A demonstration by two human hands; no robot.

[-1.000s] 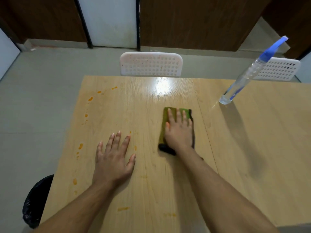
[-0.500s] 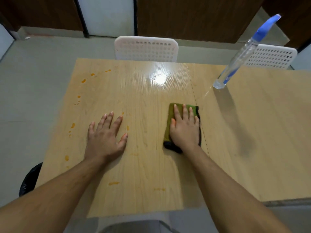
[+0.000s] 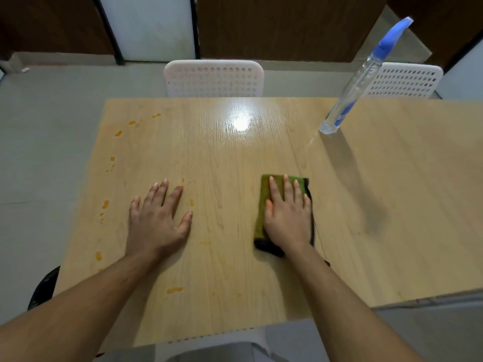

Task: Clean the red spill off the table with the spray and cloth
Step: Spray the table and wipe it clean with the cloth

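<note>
Orange-red spill drops dot the light wooden table [image 3: 392,205]: a smear near the front [image 3: 174,290], and spots along the left edge [image 3: 105,204] and at the far left [image 3: 118,133]. My right hand [image 3: 287,218] lies flat on a folded green cloth with a dark edge [image 3: 262,205] and presses it onto the table beside the tabletop seam. My left hand [image 3: 156,220] rests flat on the wood with fingers spread and holds nothing. A clear spray bottle with a blue nozzle [image 3: 352,84] stands at the far right.
Two white perforated chairs stand behind the table, one in the middle [image 3: 213,78] and one on the right [image 3: 405,79]. A black bag [image 3: 43,288] sits on the floor at the table's front left corner. Grey floor lies to the left.
My right hand has slid the cloth a little to the right, up to the tabletop seam. My left hand stayed flat in place. The view has pulled back and shows the table's near edge.
</note>
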